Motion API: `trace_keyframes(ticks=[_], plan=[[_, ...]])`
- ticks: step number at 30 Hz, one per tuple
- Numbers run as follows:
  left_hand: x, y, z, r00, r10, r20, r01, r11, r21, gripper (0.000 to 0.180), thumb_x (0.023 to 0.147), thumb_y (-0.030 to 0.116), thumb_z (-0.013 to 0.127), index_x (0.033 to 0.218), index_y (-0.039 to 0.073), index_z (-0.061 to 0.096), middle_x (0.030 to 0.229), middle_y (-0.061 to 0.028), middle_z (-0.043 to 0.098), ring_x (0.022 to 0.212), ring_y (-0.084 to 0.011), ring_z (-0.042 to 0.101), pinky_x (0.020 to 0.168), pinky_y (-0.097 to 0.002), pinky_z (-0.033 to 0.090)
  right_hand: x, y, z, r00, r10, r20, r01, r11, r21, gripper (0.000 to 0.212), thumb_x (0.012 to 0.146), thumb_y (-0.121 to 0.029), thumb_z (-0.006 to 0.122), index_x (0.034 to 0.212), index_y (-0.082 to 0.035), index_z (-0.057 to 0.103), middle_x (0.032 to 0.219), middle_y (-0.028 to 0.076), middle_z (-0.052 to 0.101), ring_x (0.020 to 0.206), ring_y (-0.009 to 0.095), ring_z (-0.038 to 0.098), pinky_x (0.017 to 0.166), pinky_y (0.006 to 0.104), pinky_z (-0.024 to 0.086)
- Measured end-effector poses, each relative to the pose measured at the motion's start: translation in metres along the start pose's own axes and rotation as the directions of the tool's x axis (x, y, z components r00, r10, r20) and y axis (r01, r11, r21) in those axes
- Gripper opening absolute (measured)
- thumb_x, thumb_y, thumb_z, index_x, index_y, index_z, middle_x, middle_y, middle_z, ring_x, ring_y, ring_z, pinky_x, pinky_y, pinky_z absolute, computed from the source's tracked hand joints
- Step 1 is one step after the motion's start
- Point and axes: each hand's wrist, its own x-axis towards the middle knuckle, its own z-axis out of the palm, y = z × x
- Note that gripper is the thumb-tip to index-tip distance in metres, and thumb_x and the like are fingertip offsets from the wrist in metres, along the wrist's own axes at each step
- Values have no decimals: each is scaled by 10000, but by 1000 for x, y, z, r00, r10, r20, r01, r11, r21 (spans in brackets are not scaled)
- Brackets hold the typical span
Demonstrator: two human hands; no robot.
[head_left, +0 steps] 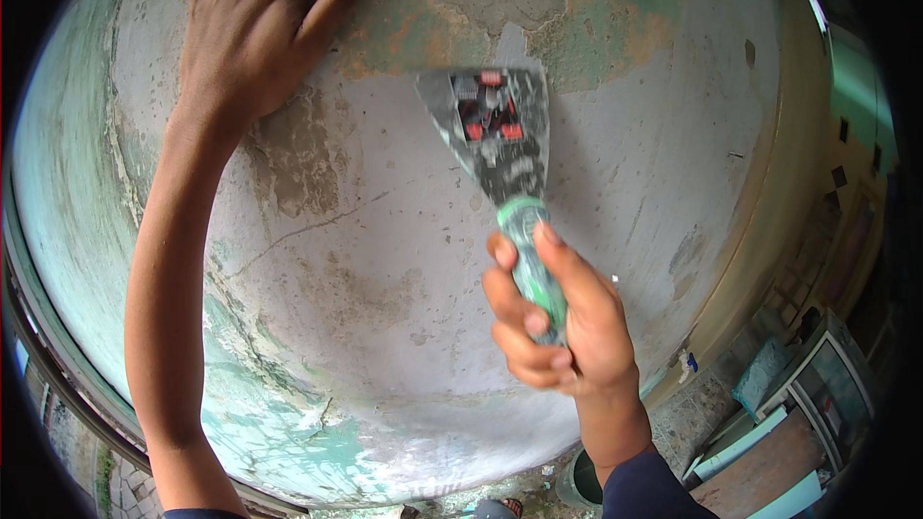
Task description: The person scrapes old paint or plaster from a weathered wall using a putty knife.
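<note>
My right hand [558, 308] is wrapped round the green handle of a putty knife [500, 159]. Its wide, worn metal blade points up at the wall, near the lower edge of the remaining green paint; whether it touches the wall I cannot tell. My left hand [264, 24] lies with spread fingers against the wall at the upper left, its fingertips cut off by the frame's top. The wall [404, 240] shows pale bare areas, peeling green paint and rough grey patches.
A dark bucket [582, 481] stands on the floor beside my right forearm. At the lower right is a glass-fronted cabinet [832, 389] with boards leaning near it. A small blue tap [690, 362] sits low on the right. Part of a foot [514, 506] shows at the bottom.
</note>
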Motion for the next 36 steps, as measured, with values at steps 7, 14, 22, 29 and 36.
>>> trace_keyframes(ticks=[7, 14, 22, 29, 36], plan=[[-1, 11, -3, 998, -46, -34, 45, 999, -8, 558, 1002, 450, 340, 1485, 175, 384, 1580, -110, 280, 1482, -299, 188, 1190, -569, -5, 3, -1, 3, 999, -21, -32, 20, 999, -36, 367, 1052, -446, 339, 1066, -97, 451, 716, 11, 439, 417, 57, 329, 333, 210, 269], [3, -1, -6, 999, -31, 28, 30, 999, 19, 561, 998, 448, 352, 1482, 168, 390, 1576, -116, 287, 1481, -302, 189, 1189, -574, 4, -4, -3, 15, 1000, 0, 15, -1, 998, 65, 366, 1056, -432, 337, 1058, -85, 453, 704, 5, 436, 409, 58, 322, 323, 211, 253], [1, 3, -6, 999, -48, -21, 48, 999, -13, 561, 994, 442, 363, 1479, 162, 395, 1573, -128, 291, 1478, -314, 197, 1185, -585, 18, 6, -3, 11, 999, -27, 43, 25, 998, 57, 364, 1056, -439, 331, 1079, -96, 451, 724, 11, 436, 421, 60, 327, 331, 215, 278], [0, 17, -10, 994, -94, -48, 93, 995, -25, 565, 994, 447, 359, 1482, 163, 391, 1572, -132, 290, 1478, -315, 197, 1182, -591, 25, 5, 3, 9, 999, -28, 32, 27, 999, 32, 368, 1048, -459, 339, 1063, -108, 447, 733, 14, 435, 430, 62, 338, 337, 214, 283], [0, 12, -8, 995, -89, -54, 89, 996, -4, 567, 998, 458, 346, 1480, 164, 393, 1571, -133, 293, 1477, -317, 198, 1183, -587, 23, 17, -1, 15, 998, -43, 35, 42, 998, 48, 386, 1050, -454, 329, 1074, -88, 445, 734, 17, 440, 429, 62, 340, 339, 217, 288]])
